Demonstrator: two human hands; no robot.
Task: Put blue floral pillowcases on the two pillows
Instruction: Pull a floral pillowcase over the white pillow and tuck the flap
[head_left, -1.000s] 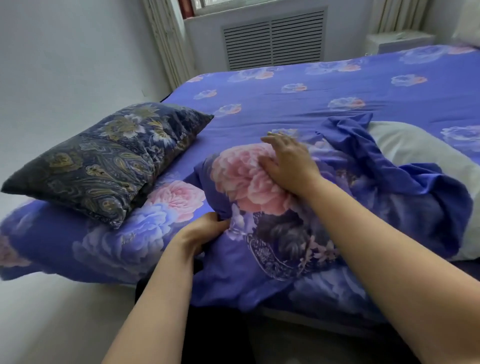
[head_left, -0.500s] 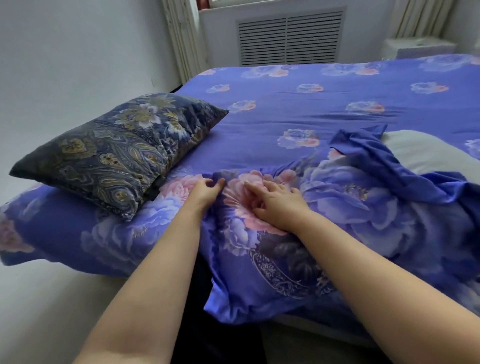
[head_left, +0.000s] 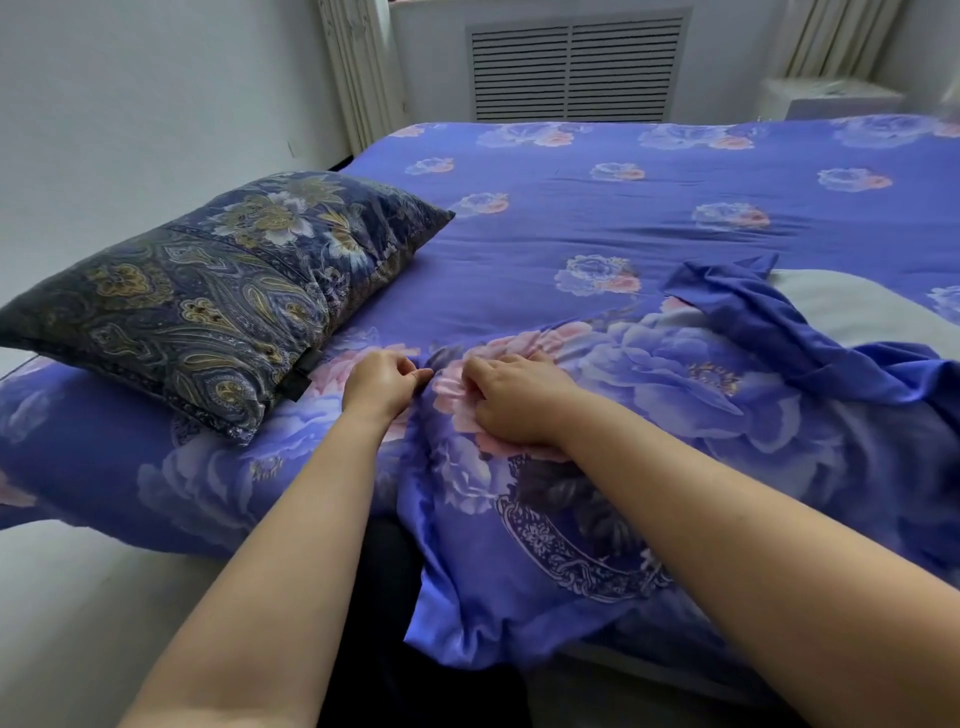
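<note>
Here, both hands (head_left: 382, 387) (head_left: 511, 402) on unlabelled blue floral pillowcase (head_left: 597, 467).

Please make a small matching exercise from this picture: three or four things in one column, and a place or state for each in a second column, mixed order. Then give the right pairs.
Things
1. dark paisley pillow
2. left hand
3. vent grille
4. white pillow

Places or states
A. on the far wall
B. pinches the blue floral pillowcase
C. lies on top of a blue floral pillow
D. partly showing at the right

Pairs: 1-C, 2-B, 3-A, 4-D

both hands (head_left: 382, 387) (head_left: 511, 402) forward, side by side, fingers curled
</note>
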